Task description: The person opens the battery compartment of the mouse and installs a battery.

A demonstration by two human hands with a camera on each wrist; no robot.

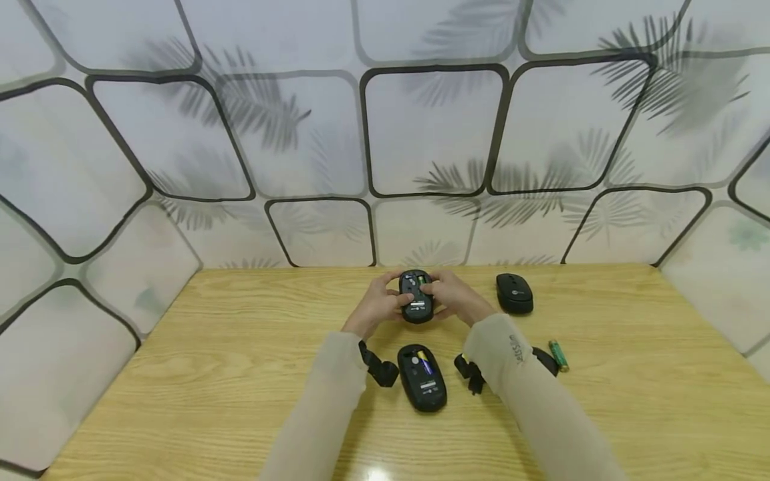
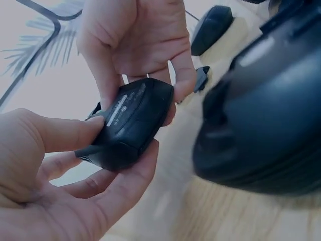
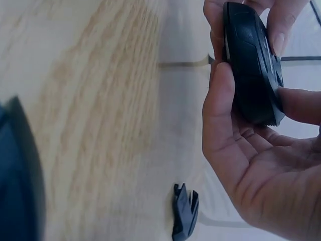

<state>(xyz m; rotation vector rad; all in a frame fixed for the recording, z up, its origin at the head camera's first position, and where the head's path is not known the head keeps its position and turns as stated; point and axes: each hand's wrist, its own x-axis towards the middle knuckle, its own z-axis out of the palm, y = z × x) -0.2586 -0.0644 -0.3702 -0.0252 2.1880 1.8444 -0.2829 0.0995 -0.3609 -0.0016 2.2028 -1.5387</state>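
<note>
In the head view, my left hand [image 1: 375,304] and right hand [image 1: 457,297] hold a black computer mouse [image 1: 417,310] between them, underside up. Its battery slot is uncovered, and a green battery [image 1: 421,280] shows in it. My right thumb presses near that battery, while the left thumb lies on the underside beside the label. In the left wrist view, fingers of my left hand [image 2: 75,196] curl under the mouse [image 2: 135,120]. The right wrist view shows my right hand [image 3: 271,165] gripping the mouse [image 3: 251,65] by its side.
A second mouse [image 1: 423,394] lies underside up nearer me, a battery [image 1: 424,361] in its slot. Another mouse [image 1: 514,294] sits upright at back right. A loose green battery [image 1: 558,355] lies beside a dark object [image 1: 546,361] partly behind my right sleeve. A small black piece [image 3: 184,213] lies nearby.
</note>
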